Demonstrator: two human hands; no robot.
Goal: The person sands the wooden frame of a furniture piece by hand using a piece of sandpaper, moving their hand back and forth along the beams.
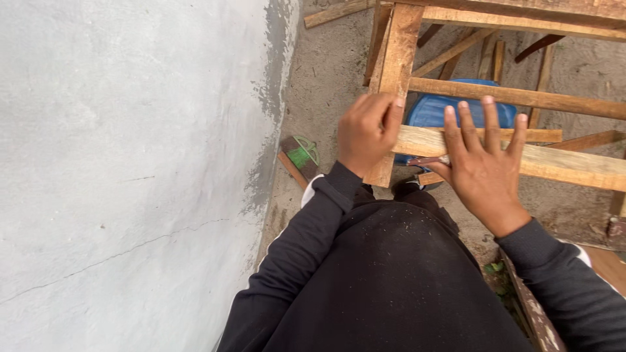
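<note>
Two hands bear on a rough timber frame beside a plastered wall.

Left hand (369,130) curls narrowly around the upright post (396,85), near the corner where it meets the horizontal plank (561,163); right hand (482,153) lies wide and flat on that plank's near end, with a thin, pencil-like tool (427,160) pinned under the thumb, its kind too small to tell. A blue tub (437,109) shows through the frame, low on the sandy ground (326,72), and a green-and-brown tool (298,156) lies at the foot of the wall (130,163). Judged risks: the unplaned wood may splinter the spread fingers; the thin tool, loosely trapped, may slip and drop; leaning weight onto the plank's end may rack the joint.
</note>
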